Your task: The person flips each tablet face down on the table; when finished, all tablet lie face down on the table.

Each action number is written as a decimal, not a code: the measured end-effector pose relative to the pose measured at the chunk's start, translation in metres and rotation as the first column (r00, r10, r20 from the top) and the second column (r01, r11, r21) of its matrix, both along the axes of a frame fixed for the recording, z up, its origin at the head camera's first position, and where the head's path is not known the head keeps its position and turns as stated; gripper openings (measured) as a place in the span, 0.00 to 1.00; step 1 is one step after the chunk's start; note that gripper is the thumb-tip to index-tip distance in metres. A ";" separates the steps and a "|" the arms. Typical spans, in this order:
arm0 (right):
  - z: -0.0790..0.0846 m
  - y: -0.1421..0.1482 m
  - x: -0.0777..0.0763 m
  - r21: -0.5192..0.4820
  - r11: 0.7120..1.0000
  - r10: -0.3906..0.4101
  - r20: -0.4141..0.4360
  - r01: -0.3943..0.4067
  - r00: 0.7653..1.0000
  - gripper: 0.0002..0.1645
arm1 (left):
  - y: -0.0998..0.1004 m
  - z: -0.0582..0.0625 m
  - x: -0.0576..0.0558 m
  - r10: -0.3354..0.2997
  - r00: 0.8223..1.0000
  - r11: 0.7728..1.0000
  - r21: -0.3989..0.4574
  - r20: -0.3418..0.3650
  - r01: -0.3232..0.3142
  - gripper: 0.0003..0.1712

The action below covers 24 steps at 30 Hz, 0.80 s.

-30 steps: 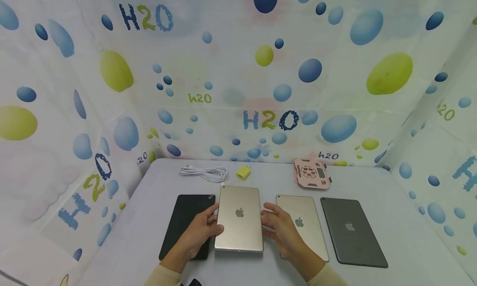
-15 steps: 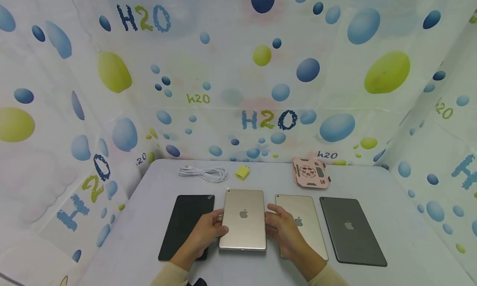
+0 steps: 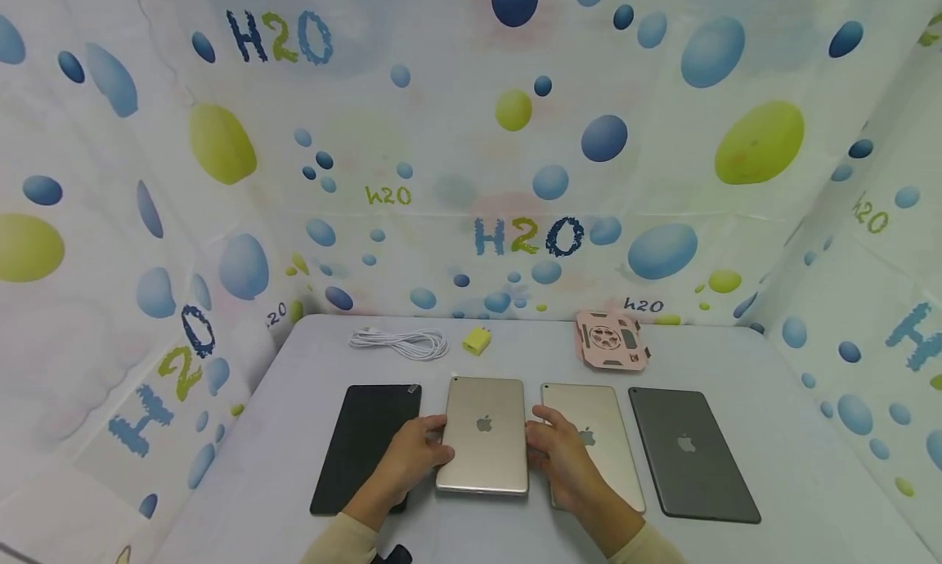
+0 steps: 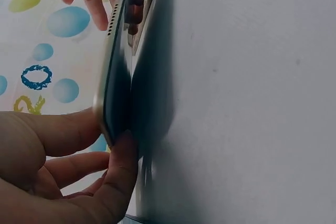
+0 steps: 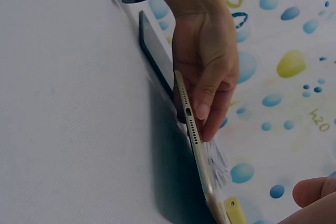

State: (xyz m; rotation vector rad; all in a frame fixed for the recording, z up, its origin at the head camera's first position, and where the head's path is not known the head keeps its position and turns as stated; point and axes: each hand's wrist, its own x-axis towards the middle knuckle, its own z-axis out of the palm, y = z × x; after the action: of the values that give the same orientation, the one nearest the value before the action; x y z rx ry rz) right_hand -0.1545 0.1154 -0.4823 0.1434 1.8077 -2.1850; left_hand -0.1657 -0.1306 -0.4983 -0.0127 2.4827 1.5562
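Observation:
A gold tablet (image 3: 483, 437) with an apple logo is held back side up, low over the white table. My left hand (image 3: 412, 459) pinches its left edge, thumb on the back and fingers beneath, as the left wrist view of the tablet (image 4: 109, 74) shows. At the opposite edge, my right hand (image 3: 561, 464) has its fingers along the side and partly under it, with the index finger and thumb held off. A black tablet (image 3: 364, 433) lies partly behind the left hand. Another gold tablet (image 3: 607, 417) lies partly behind the right hand.
A dark grey tablet (image 3: 695, 458) lies at the far right of the row. Along the back of the table (image 3: 257, 466) are a coiled white cable (image 3: 412, 345), a yellow plug adapter (image 3: 477, 341) and a pink slotted case (image 3: 609, 340). A printed curtain (image 3: 441, 139) surrounds the table.
Both hands have shifted the gold tablet rightward and it now sits lower and nearer the table. The left hand has kept its pinch. The other tablets have stayed in place.

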 end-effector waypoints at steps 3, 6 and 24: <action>-0.001 -0.001 0.001 0.009 1.000 0.010 0.001 -0.010 1.000 0.38 | 0.001 -0.001 0.000 0.008 1.000 0.998 -0.057 -0.014 -0.008 0.34; -0.001 -0.002 0.003 0.015 1.000 0.023 0.001 -0.023 1.000 0.38 | 0.002 -0.001 0.000 0.002 1.000 0.998 -0.066 -0.014 -0.003 0.32; -0.001 -0.003 0.004 0.047 0.999 0.011 0.009 -0.012 1.000 0.38 | 0.007 0.006 0.007 -0.039 0.996 0.992 -0.126 -0.080 0.029 0.27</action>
State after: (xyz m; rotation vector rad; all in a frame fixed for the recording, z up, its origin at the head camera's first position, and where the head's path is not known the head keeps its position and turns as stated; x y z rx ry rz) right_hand -0.1508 0.1122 -0.4832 0.1524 1.8514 -2.1314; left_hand -0.1592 -0.1233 -0.4924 0.0750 2.6260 1.4131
